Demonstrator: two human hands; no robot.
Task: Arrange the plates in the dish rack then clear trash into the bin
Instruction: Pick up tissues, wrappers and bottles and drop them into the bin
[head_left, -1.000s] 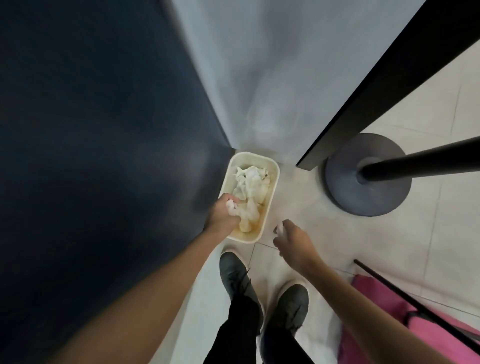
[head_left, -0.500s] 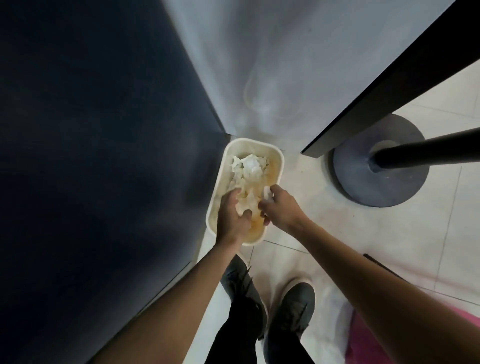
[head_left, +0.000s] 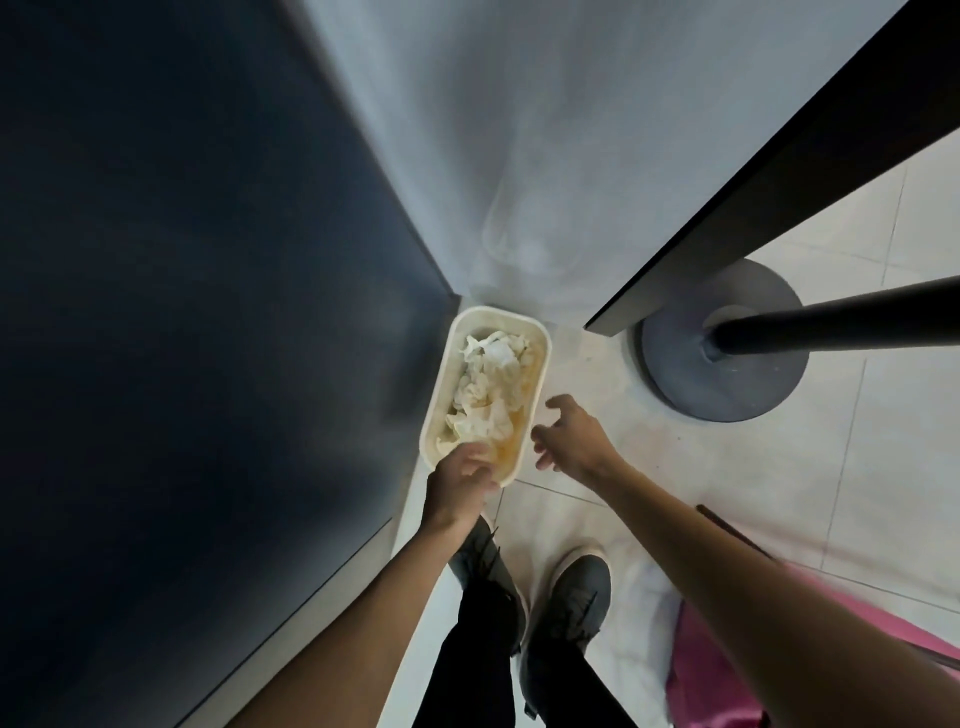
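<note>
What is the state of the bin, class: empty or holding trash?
Holding trash. Crumpled white paper lies heaped inside the bin, below its rim; some bare yellowish bottom shows beside it.

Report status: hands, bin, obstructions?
Right hand open, empty, beside bin. Left hand at bin's near rim, grip unclear. Crumpled paper lies in bin. Stand base right of it, apart.

The floor is pale tile with thin grout lines. A cream bin stands on it in a corner, with crumpled paper inside. To the right of the bin sits a round dark base carrying a pole. In front of the bin stand two dark shoes. Farther right of the bin and nearer the camera lies a pink bundle.
</note>
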